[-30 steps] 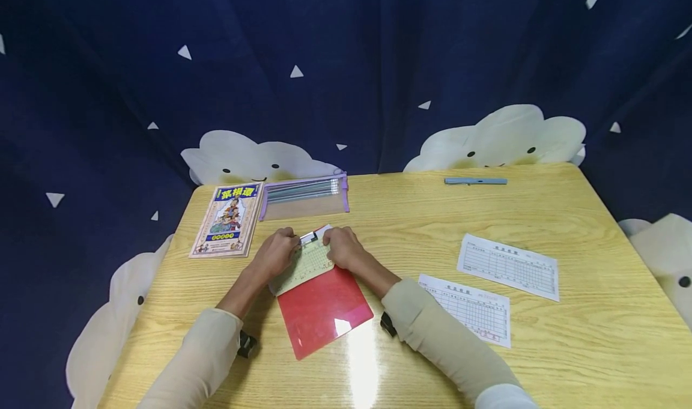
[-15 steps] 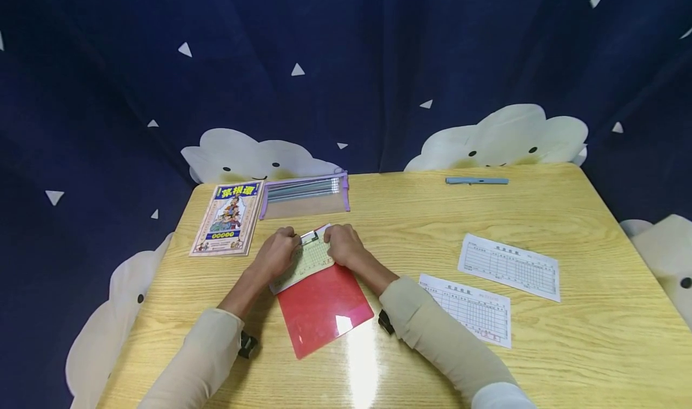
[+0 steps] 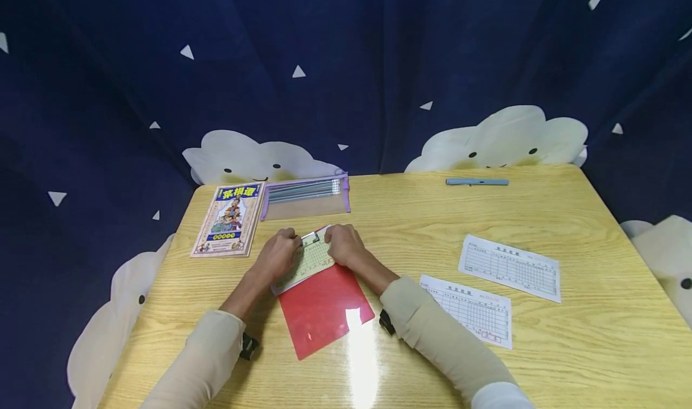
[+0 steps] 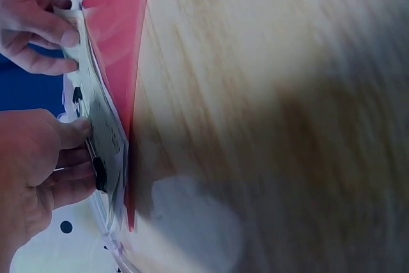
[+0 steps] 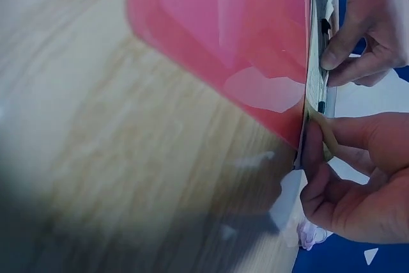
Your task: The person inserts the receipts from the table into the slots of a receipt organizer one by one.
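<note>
A red clipboard [image 3: 324, 313] lies slanted on the table, with pale yellow-green forms [image 3: 310, 262] across its upper part. White paper shows under them. My left hand [image 3: 278, 254] grips the metal clip [image 3: 310, 238] at the top edge; in the left wrist view its thumb lies on the clip beside the black clip end [image 4: 100, 174]. On the other side, my right hand [image 3: 345, 245] pinches the forms' upper right corner between thumb and fingers. The corner bends up there, as the right wrist view shows at the forms' edge [image 5: 327, 137].
A comic-style booklet [image 3: 229, 220] and a purple-edged clear pouch [image 3: 308, 205] lie behind the hands. To the right are two printed white forms, one nearer [image 3: 470, 310] and one farther [image 3: 510, 268]. A blue-grey pen [image 3: 477, 181] rests near the back edge.
Both hands stay almost in place at the top of the clipboard. Along the forms' lower edge, a little more white paper shows underneath than one second ago.
</note>
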`<act>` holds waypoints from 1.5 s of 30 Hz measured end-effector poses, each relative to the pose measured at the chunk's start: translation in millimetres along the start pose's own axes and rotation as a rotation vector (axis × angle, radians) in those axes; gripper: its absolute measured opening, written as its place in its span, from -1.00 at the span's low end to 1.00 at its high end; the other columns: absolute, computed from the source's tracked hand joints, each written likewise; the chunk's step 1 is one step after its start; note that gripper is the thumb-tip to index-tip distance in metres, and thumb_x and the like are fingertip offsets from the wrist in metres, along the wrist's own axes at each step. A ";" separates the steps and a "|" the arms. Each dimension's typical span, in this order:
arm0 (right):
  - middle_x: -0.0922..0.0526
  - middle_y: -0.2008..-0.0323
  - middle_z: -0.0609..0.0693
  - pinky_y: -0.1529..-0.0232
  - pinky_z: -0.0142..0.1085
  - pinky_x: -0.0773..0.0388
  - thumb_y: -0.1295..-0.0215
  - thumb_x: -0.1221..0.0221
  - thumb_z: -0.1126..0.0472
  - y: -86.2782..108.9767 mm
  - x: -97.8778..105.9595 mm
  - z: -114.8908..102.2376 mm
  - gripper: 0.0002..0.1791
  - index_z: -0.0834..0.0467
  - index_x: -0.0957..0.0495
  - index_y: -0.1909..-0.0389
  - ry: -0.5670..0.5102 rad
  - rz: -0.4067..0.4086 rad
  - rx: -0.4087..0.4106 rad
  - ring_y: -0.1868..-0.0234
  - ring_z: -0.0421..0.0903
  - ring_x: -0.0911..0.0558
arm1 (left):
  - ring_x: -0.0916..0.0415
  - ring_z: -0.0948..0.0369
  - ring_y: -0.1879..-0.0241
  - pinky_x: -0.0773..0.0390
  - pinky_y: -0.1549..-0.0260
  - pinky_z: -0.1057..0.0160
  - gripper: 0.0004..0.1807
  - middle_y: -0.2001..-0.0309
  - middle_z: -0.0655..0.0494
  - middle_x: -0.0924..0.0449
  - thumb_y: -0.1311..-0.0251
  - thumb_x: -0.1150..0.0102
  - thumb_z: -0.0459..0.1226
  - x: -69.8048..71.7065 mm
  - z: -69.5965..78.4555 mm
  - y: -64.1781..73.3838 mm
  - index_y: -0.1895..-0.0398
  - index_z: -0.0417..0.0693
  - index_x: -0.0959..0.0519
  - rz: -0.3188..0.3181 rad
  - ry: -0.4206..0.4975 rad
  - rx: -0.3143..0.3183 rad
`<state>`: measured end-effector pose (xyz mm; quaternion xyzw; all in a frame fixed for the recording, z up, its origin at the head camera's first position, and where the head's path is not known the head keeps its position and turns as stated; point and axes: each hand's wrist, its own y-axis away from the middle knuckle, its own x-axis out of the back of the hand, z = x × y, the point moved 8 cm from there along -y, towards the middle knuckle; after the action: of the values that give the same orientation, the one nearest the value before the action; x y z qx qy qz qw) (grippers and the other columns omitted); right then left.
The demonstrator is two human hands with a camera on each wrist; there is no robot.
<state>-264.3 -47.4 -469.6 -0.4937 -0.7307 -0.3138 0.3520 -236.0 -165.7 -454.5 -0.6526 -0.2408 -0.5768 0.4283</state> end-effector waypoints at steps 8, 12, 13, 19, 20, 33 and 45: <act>-0.70 0.22 0.07 0.07 -0.16 -0.56 0.06 -0.28 0.38 5.8 10.3 4.8 -0.70 0.17 -0.66 0.21 0.016 -0.012 0.041 0.08 0.06 -0.61 | -0.46 0.07 0.51 -0.52 0.49 0.14 -0.89 0.55 0.00 -0.43 0.01 -0.31 -0.43 2.7 -2.0 0.4 0.59 -0.16 -0.58 0.031 0.054 -0.003; -0.63 0.29 0.10 0.06 -0.15 -0.49 0.07 -0.32 0.32 14.3 22.5 12.7 -0.68 0.18 -0.66 0.19 0.003 -0.011 0.071 0.14 0.03 -0.53 | -0.48 0.07 0.50 -0.54 0.49 0.14 -0.90 0.55 0.01 -0.45 0.01 -0.31 -0.42 3.6 -2.7 0.3 0.59 -0.15 -0.59 0.032 0.069 -0.001; -0.61 0.31 0.11 0.06 -0.15 -0.47 0.06 -0.33 0.31 17.4 25.8 16.3 -0.68 0.19 -0.65 0.18 -0.013 -0.011 0.074 0.16 0.02 -0.52 | -0.48 0.07 0.49 -0.54 0.49 0.13 -0.90 0.55 0.01 -0.45 0.01 -0.31 -0.42 3.8 -2.7 0.3 0.58 -0.16 -0.60 0.032 0.072 0.000; -0.59 0.24 0.12 0.10 -0.20 -0.49 -0.06 -0.33 0.25 48.4 48.7 49.2 -0.66 0.22 -0.61 0.10 -0.170 -0.047 0.061 0.21 -0.05 -0.54 | -0.49 0.08 0.49 -0.54 0.49 0.13 -0.91 0.55 0.02 -0.47 0.03 -0.34 -0.39 3.6 -2.8 -0.3 0.58 -0.13 -0.60 0.031 0.072 0.012; -0.60 0.22 0.13 0.13 -0.20 -0.50 -0.08 -0.32 0.24 55.4 53.3 56.2 -0.66 0.22 -0.60 0.09 -0.191 -0.055 0.062 0.22 -0.05 -0.55 | -0.50 0.08 0.49 -0.54 0.49 0.13 -0.90 0.55 0.02 -0.46 0.04 -0.34 -0.39 3.7 -2.7 -0.4 0.58 -0.13 -0.60 0.033 0.072 0.013; -0.62 0.07 0.09 0.19 -0.21 -0.54 -0.05 -0.36 0.11 157.2 118.0 153.6 -0.48 0.19 -0.51 -0.04 -0.140 -0.010 0.052 0.11 0.01 -0.58 | -0.51 0.09 0.50 -0.54 0.52 0.13 -0.90 0.56 0.04 -0.46 0.05 -0.37 -0.39 4.2 -3.2 -0.3 0.58 -0.13 -0.61 0.023 0.062 0.024; -0.54 0.11 -0.05 0.11 -0.19 -0.42 0.28 -0.50 0.09 218.4 120.6 191.9 -0.55 -0.01 -0.59 0.28 0.033 0.098 0.035 0.10 -0.03 -0.48 | -0.49 0.08 0.51 -0.53 0.51 0.13 -0.90 0.56 0.03 -0.45 0.08 -0.37 -0.40 4.9 -1.5 -1.5 0.59 -0.15 -0.60 0.027 0.058 0.005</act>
<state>-129.6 236.6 -452.4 -0.5175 -0.7051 -0.2915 0.3874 -237.0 -167.1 -449.5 -0.6375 -0.2210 -0.5892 0.4446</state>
